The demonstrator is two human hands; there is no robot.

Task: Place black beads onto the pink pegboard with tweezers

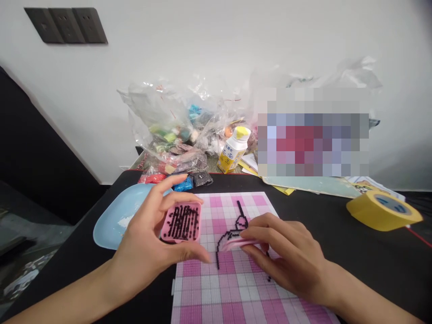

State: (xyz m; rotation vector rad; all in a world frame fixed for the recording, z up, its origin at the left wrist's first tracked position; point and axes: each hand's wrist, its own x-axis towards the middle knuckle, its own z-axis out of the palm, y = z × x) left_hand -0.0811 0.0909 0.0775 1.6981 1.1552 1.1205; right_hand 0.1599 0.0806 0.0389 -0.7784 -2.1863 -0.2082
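1. We work at a black tabletop (317,211), on which a pink-and-white checked pegboard (202,288) lies in front of us, between our two forearms.
2. On the pegboard, a black bead outline (218,260) runs up from a straight vertical segment into a curve, then to a small loop with a straight slanted line above it. Our right hand covers part of the pattern; further black beads show beside and below its fingers.
3. We curve our left hand (153,231) in a wide C, thumb and index finger well apart. Within this C sits a pink square bead tray (185,222), at the upper left edge of the pegboard, with black beads in uneven rows. We cannot tell whether the hand bears the tray, as its underside is hidden.
4. We close our right hand (286,247) on a pair of pink tweezers (251,243), pinched between thumb and fingers. The tips point left, over the bead outline, and are blurred.
5. Left of the tray we see a light-blue plate (104,227) with white bits on it.
6. Behind the plate lie red (151,178), blue (184,183) and dark grey packets (203,178).
7. A yellow-and-white bottle (232,153) stands behind the pegboard; a yellow tape roll (367,213) lies to the right.
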